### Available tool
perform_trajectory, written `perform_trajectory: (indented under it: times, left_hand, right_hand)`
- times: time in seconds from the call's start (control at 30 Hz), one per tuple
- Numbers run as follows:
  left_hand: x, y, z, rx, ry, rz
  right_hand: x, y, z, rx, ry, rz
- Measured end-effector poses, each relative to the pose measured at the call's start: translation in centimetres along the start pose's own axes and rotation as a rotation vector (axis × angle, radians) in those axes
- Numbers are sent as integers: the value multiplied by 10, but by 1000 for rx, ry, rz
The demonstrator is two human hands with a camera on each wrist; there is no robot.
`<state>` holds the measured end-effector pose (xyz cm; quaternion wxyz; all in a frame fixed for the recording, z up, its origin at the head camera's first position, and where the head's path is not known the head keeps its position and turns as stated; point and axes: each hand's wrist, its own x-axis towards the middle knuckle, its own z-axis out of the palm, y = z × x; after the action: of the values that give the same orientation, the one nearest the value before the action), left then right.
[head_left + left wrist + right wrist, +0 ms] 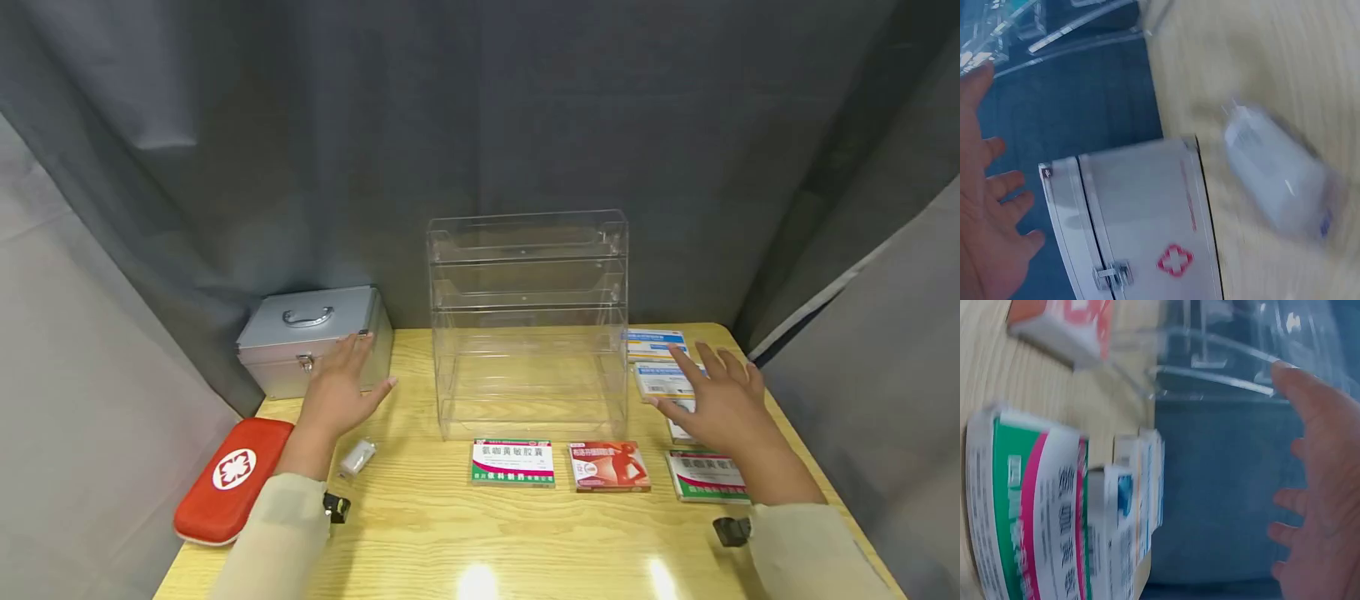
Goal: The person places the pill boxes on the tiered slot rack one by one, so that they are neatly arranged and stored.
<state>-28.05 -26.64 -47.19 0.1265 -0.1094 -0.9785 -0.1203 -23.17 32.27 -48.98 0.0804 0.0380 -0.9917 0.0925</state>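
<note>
My left hand (pixel 340 390), fingers spread, reaches over the front of a silver first-aid case (pixel 307 342) with a handle and latch; in the left wrist view a gap shows between hand and case. On the right, my right hand (pixel 723 408) hovers with spread fingers above several medicine boxes, including a blue-and-white box (pixel 660 380) and a green-and-white capsule box (pixel 708 477). Between the hands stands a clear tiered plastic rack (pixel 528 375). A second green-and-white capsule box (pixel 513 462) and a red medicine box (pixel 608 466) lie before it. Neither hand holds anything.
A red zip pouch (pixel 234 479) with a white cross emblem lies at the table's left edge. Beside my left wrist is a small white wrapped packet (pixel 357 457). Grey curtains (pixel 525 108) hang behind the wooden table (pixel 420 533) and along both sides.
</note>
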Motion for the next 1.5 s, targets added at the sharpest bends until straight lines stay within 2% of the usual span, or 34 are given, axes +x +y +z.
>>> perform_trajectory:
  times: [0.13,0.3,0.43,0.63,0.8,0.93,1.07,1.17,1.37,1.5]
  left_hand:
    - [11,18,1,-197,-35,-27]
    - [27,41,2,-352,-27,-32]
    - [39,58,3,-512,-13,-48]
    - [57,86,12,-920,-53,-143]
    - [63,105,21,-1137,3,-264]
    - [65,112,29,-1235,39,-346]
    - [66,113,33,-1264,57,-401]
    - [67,111,35,-1278,56,-428]
    - [68,107,43,-1313,42,-435]
    - [70,107,47,-1337,64,-416]
  right_hand:
    - [-5,-8,-5,92,-41,-29]
    - [-17,-24,-8,233,-114,-18]
    - [-31,-41,-5,325,-104,-20]
    - [-48,-68,9,383,-22,-86]
    - [-56,-97,26,388,-26,-120]
    - [-60,-119,42,380,-25,-184]
    - [-58,-137,61,339,-16,-308]
    - [-55,-145,73,312,-51,-376]
    - [-56,-154,86,271,-198,-409]
    - [-58,-158,90,249,-216,-448]
